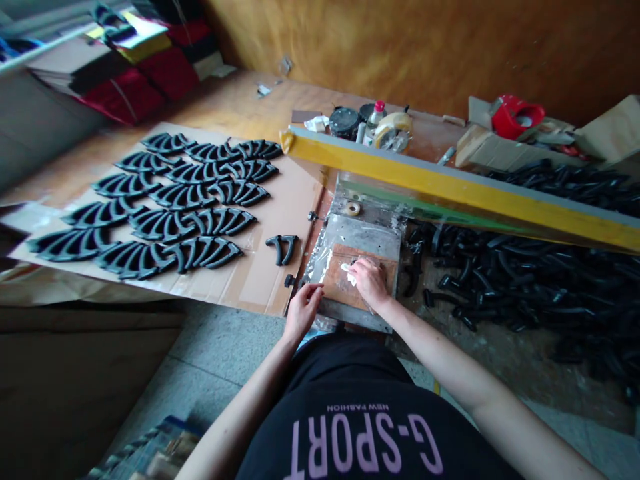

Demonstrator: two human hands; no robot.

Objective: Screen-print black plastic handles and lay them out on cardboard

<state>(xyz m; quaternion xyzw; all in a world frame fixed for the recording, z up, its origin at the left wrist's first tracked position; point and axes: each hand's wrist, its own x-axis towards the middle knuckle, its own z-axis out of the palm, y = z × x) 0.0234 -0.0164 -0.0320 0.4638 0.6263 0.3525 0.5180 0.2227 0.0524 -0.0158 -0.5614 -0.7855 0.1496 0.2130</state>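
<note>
My right hand [369,280] is closed on a small white cloth [347,269] and presses it onto the brown plate [338,285] of a metal jig [365,237] under the raised yellow screen frame [450,180]. My left hand [303,308] rests at the jig's near left corner, fingers curled against its edge, with nothing visibly in it. One pair of black curved plastic parts [283,248] lies on the cardboard [280,200] just left of the jig.
Rows of several black curved parts [165,207] are laid out on the cardboard. A heap of the same parts [525,267] lies right of the jig. Bottles, tape rolls [395,127] and a red tape dispenser [515,117] stand at the back.
</note>
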